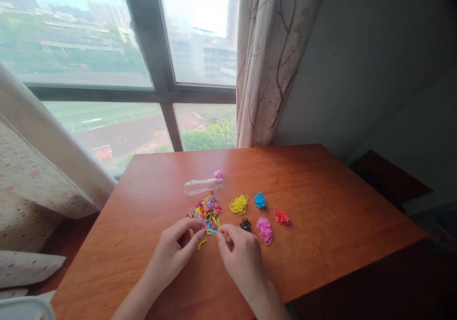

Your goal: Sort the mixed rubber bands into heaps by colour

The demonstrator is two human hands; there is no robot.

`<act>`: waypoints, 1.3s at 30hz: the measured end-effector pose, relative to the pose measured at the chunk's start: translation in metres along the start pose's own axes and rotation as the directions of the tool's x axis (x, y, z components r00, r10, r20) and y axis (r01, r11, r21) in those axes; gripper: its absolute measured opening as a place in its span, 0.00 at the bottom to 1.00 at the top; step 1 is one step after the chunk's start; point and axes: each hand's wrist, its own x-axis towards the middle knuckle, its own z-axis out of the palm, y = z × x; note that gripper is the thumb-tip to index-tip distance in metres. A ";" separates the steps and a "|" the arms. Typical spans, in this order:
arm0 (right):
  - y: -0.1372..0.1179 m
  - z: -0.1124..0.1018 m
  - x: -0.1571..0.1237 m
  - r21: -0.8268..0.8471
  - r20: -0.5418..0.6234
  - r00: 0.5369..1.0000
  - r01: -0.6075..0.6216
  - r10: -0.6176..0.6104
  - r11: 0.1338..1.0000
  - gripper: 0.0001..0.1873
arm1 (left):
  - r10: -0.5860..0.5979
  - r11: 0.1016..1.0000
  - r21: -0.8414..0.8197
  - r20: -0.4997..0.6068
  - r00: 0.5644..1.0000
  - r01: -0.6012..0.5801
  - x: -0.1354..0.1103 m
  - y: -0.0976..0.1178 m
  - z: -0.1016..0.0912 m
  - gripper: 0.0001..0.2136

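Coloured bands (207,208) on a reddish wooden table (314,191) (curtained window (162,91) beyond).

Bright Colors on a Brown Table (314,191)

The left hand (174,244) is by a big heap of mixed loops (209,206). A blue loop (213,232) is right at the tips of the right hand (244,248). It is hard to see if either hand holds anything. One yellow loop (202,244) lies between the hands. Off to the right sit a yellow pile (239,205), a blue pile (260,200), a black pile (245,224), a pink pile (264,230) and a red pile (282,216). A big window (200,29) is behind.
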 end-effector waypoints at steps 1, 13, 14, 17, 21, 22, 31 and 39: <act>-0.001 0.001 0.000 0.001 0.005 1.000 0.004 -0.004 1.000 0.09 | 0.028 1.000 -0.005 0.009 1.000 -0.028 0.000 0.001 0.000 0.12; 0.010 -0.018 0.004 -0.011 -0.045 0.999 0.010 -0.011 1.000 0.10 | 0.059 0.996 0.072 0.009 0.998 -0.060 0.001 0.000 0.000 0.10; 0.016 -0.025 0.007 -0.037 -0.068 0.998 0.003 -0.005 0.999 0.11 | 0.057 0.995 0.078 0.004 0.998 -0.057 0.001 0.000 0.000 0.10; 0.038 -0.051 0.020 -0.152 -0.139 0.990 -0.038 0.017 0.988 0.13 | 0.058 0.994 0.092 -0.005 0.998 -0.057 0.001 0.002 0.000 0.11; 0.066 -0.081 0.038 -0.352 -0.183 0.979 -0.145 0.084 0.925 0.11 | 0.063 0.992 0.107 0.004 0.998 -0.063 0.001 0.002 0.001 0.11; 0.071 -0.085 0.042 -0.394 -0.183 0.978 -0.170 0.104 0.903 0.10 | 0.064 0.992 0.110 0.009 0.998 -0.065 0.001 0.002 0.001 0.11; 0.086 -0.083 0.060 -0.530 -0.153 0.973 -0.229 0.173 0.817 0.08 | 0.080 0.989 0.121 0.021 0.997 -0.082 0.002 -0.002 0.002 0.09; 0.089 -0.082 0.060 -0.504 -0.144 0.976 -0.212 0.161 0.837 0.09 | 0.106 0.982 0.159 0.008 0.994 -0.106 0.002 -0.004 0.003 0.09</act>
